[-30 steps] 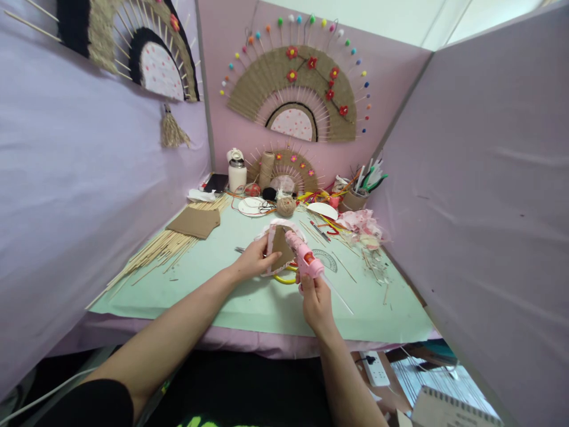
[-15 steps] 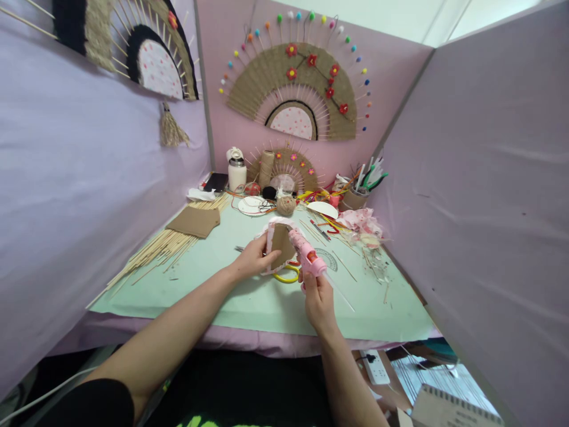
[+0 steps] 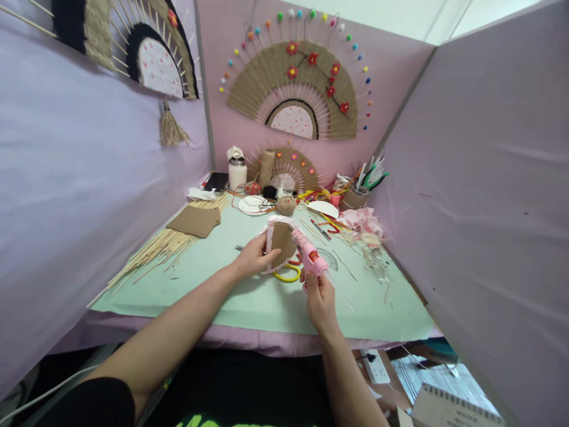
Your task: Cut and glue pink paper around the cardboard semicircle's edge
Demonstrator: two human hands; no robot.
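My left hand (image 3: 255, 257) grips the left edge of a cardboard half-circle (image 3: 281, 240), thumb on its brown face. White and pink fabric is folded over the rim of this piece. In my right hand (image 3: 320, 299) is a pink glue gun (image 3: 312, 258), its fingers wrapped round the handle. The nozzle points up and left, at the right side of the cardboard; whether it touches cannot be made out. A clear glue stick (image 3: 342, 292) juts from the gun's back. Below the cardboard lie scissors with a yellow handle (image 3: 287, 274), partly hidden.
Thin wooden sticks (image 3: 151, 252) and a cardboard piece (image 3: 194, 221) lie at the left. A protractor (image 3: 328, 259), a pen (image 3: 320, 229) and pink fabric scraps (image 3: 362, 222) are on the right. At the back stand a bottle (image 3: 237, 173), a twine ball (image 3: 286, 205) and a tool cup (image 3: 354, 198).
The glue gun's nozzle has shifted slightly right along the cardboard, and my right hand moved with it. My left hand holds the piece almost still.
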